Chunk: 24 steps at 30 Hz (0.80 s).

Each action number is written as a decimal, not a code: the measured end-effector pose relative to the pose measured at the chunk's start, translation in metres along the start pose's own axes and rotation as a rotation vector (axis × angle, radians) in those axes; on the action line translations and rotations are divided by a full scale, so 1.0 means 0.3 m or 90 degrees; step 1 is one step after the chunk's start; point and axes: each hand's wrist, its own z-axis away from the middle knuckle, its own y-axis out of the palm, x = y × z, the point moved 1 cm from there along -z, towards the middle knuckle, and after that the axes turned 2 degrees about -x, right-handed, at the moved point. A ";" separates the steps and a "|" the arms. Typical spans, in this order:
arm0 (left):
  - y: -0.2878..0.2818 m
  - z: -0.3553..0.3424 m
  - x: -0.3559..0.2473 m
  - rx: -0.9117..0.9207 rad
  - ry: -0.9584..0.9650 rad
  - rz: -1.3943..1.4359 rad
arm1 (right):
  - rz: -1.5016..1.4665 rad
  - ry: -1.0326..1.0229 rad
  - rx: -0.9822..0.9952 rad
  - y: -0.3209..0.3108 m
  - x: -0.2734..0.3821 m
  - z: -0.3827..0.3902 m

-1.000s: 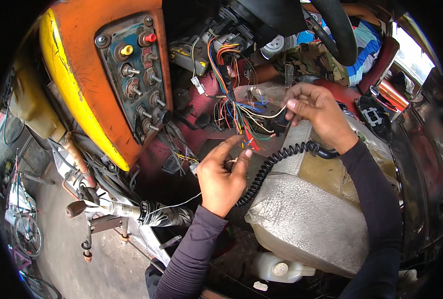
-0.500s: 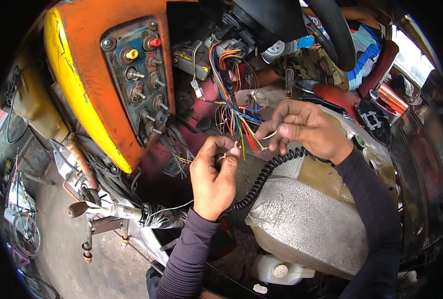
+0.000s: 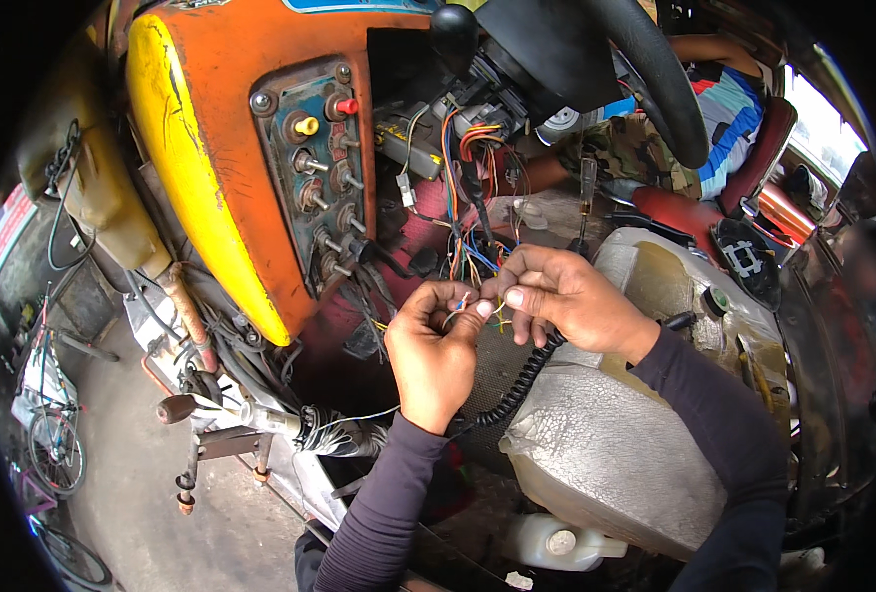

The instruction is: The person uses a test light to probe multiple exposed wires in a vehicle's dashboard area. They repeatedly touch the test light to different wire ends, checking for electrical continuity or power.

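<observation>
My left hand pinches a thin pale wire end at the middle of the view. Beside it, my right hand is closed on another thin wire, yellowish at the fingertips; the two sets of fingertips nearly meet. Just above them hangs a loose bundle of coloured wires from the dark steering column, with a white connector at its left. A black coiled cable runs below my hands. An orange-and-yellow console carries a panel of toggle switches to the left.
A worn silver seat lies at lower right, a translucent jug below it. A steering wheel arches at upper right; beyond it sits a person in camouflage shorts. Levers and a bicycle are at left over concrete floor.
My right hand has moved left and down to meet my left hand's fingertips, largely covering the bundle's lower ends. My view has shifted, so the console appears further right.
</observation>
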 end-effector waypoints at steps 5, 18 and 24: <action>-0.055 -0.003 -0.019 0.059 -0.010 -0.046 | -0.005 0.000 -0.006 -0.007 -0.006 -0.022; -0.058 -0.030 0.017 0.022 -0.025 0.088 | -0.011 -0.012 0.049 0.029 -0.038 -0.044; -0.094 -0.056 0.033 0.091 0.004 0.014 | 0.007 -0.011 0.059 0.042 -0.043 -0.034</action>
